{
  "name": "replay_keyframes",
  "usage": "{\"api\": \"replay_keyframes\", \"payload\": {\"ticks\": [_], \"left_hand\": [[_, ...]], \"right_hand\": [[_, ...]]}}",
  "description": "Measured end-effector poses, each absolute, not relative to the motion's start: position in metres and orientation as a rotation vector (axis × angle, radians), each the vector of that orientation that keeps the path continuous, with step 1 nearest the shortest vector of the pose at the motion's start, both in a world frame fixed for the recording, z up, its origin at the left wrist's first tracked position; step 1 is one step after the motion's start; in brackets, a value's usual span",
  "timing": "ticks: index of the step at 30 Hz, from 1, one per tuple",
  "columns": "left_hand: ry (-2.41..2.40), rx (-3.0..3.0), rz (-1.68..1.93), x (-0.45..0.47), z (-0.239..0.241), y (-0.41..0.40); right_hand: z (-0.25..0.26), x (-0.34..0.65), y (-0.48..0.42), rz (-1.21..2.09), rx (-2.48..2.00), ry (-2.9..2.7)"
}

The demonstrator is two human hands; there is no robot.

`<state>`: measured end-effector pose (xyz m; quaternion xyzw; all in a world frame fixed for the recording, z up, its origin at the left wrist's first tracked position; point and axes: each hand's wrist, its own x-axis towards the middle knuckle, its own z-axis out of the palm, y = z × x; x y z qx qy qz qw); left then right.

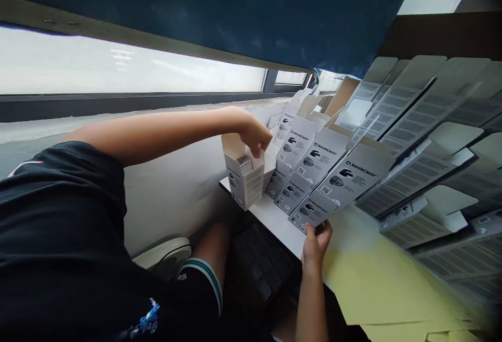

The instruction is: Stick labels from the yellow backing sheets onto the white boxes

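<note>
My left hand point(254, 135) reaches across from the left, fingers curled down into the open top of a small grey-white carton point(245, 180) that stands at the edge of the white table point(276, 221). My right hand point(316, 242) comes up from below and pinches the lower end of a grey SilverCrest box point(314, 208). That box is the nearest in a row of several like boxes point(309, 156) lying side by side and overlapping, with their flaps open.
Stacks of flat unfolded cartons point(423, 138) fill the right side. A yellow sheet point(372, 274) lies under them near me. My knee in black shorts point(204, 274) is below the table edge. A window point(117, 67) and a dark blue wall point(235, 7) lie beyond.
</note>
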<state>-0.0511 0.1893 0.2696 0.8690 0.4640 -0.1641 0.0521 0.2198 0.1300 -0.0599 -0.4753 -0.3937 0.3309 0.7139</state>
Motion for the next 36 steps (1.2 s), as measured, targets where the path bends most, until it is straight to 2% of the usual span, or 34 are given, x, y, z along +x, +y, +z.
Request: {"api": "replay_keyframes", "payload": {"ticks": [10,20,25,27,29,32,34,36], "left_hand": [[1.030,2.921,-0.316,-0.005,0.259,0.186],[1.104,3.085,-0.054,0.030,0.207,0.210],[1.013,3.196,0.031,0.018,0.214,0.205],[0.932,3.218,0.219,0.006,0.224,0.203],[0.917,3.142,0.613,-0.011,0.234,0.208],[1.147,2.763,1.212,-0.041,0.239,0.232],[1.353,2.542,1.353,-0.059,0.235,0.257],[1.464,2.502,1.314,-0.073,0.225,0.285]], "right_hand": [[-0.058,0.220,0.129,0.746,-1.068,-0.866],[-0.061,0.220,0.130,0.738,-1.071,-0.841],[-0.062,0.221,0.130,0.741,-1.072,-0.844],[-0.062,0.221,0.130,0.744,-1.073,-0.839],[-0.060,0.221,0.130,0.743,-1.074,-0.836],[-0.058,0.221,0.129,0.750,-1.068,-0.842],[-0.057,0.222,0.130,0.758,-1.079,-0.849],[-0.060,0.225,0.131,0.758,-1.107,-0.867]]}}
